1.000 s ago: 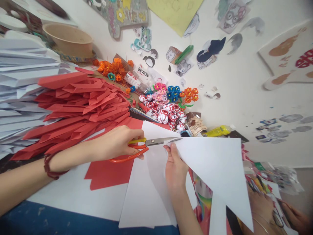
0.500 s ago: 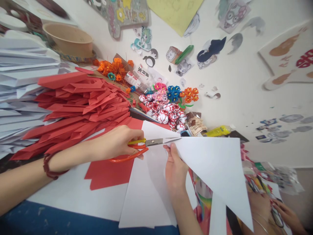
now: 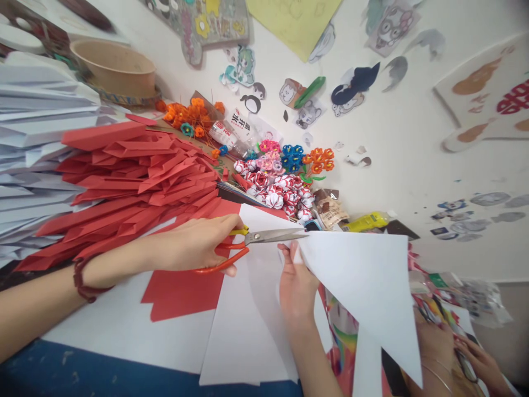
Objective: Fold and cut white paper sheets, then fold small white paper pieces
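Scissors [image 3: 273, 236] are grasped in the left hand [image 3: 198, 242], their blades pointed rightward, tips at the left corner of a white sheet [image 3: 366, 281]. Near that corner, the sheet is pinched by the grip of the right hand [image 3: 298, 289]. Red paper [image 3: 182, 295] is spread below; folded red strips [image 3: 140, 182] are piled at left.
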`<state>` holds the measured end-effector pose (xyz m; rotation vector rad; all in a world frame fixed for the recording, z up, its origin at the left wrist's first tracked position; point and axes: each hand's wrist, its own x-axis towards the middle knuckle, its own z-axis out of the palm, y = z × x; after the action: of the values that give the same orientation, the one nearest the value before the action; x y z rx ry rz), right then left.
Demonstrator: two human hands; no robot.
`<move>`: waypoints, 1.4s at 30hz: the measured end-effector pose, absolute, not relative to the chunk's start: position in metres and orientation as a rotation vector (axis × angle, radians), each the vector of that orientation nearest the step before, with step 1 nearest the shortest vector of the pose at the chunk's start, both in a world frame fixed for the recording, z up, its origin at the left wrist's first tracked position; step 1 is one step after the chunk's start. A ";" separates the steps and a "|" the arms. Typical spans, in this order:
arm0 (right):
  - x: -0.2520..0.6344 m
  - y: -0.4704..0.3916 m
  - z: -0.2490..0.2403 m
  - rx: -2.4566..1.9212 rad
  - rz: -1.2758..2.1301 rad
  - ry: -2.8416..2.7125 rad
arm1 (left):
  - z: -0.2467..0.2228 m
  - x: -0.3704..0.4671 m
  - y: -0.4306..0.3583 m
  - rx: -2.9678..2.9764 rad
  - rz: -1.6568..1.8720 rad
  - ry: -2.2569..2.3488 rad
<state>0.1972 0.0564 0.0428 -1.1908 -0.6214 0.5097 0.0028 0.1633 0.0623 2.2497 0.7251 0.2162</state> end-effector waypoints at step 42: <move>0.201 0.054 0.047 -1.361 0.354 -0.513 | 0.065 -0.001 0.175 2.429 0.458 1.031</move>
<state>0.2008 0.0542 0.0468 -1.3608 -0.5132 0.3543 -0.0012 0.1754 0.0646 2.4289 1.0312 0.4575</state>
